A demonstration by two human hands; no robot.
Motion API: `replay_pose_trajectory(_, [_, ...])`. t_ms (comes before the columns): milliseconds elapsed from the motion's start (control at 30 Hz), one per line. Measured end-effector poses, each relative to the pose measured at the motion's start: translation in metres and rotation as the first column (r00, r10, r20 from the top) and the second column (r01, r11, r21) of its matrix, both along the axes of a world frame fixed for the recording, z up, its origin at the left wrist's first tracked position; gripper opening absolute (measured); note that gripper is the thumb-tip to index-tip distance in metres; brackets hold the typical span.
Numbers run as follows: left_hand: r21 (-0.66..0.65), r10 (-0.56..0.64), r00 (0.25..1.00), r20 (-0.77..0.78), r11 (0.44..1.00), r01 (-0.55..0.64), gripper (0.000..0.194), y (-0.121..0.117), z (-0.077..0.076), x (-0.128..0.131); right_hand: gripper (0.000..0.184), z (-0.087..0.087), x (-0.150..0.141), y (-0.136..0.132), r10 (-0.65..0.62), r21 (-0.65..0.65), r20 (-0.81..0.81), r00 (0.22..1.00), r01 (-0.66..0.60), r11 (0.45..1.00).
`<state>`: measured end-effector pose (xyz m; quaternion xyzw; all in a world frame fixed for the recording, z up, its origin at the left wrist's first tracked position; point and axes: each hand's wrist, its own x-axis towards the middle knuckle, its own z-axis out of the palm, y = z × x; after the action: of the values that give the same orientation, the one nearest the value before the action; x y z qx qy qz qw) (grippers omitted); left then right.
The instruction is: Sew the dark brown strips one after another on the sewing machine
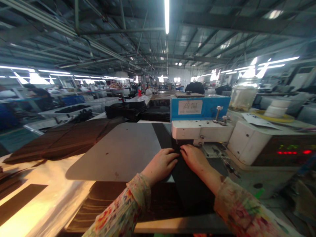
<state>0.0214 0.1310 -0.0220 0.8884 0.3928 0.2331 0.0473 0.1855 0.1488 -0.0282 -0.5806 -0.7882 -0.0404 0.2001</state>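
A black flat piece of material [189, 184] lies across the machine's work surface and hangs toward me. My left hand [161, 164] rests on its left edge, fingers bent and pressed down on it. Close beside it, my right hand [195, 159] has its fingertips together on the same piece, just before the machine head. The white and blue machine head [201, 130] stands over the far end of the piece, and what lies beneath the head is mostly hidden. A grey metal plate [123, 151] extends to the left of my hands.
Stacks of dark flat pieces lie left [64, 138], behind [128, 110] and below the plate [118, 204]. On the right are a control box with red digits [283, 148], a glass jar [243, 93] and a white spool [276, 108]. Another person [39, 95] is far left.
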Motion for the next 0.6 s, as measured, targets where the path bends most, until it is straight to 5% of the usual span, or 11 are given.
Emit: replay_pose_trajectory(600, [-0.043, -0.019, 0.999, -0.026, 0.999, 0.018, 0.030, 0.0050, 0.0029, 0.0005, 0.023, 0.0018, -0.0013, 0.0008, 0.004, -0.008, 0.009, 1.000, -0.004, 1.000])
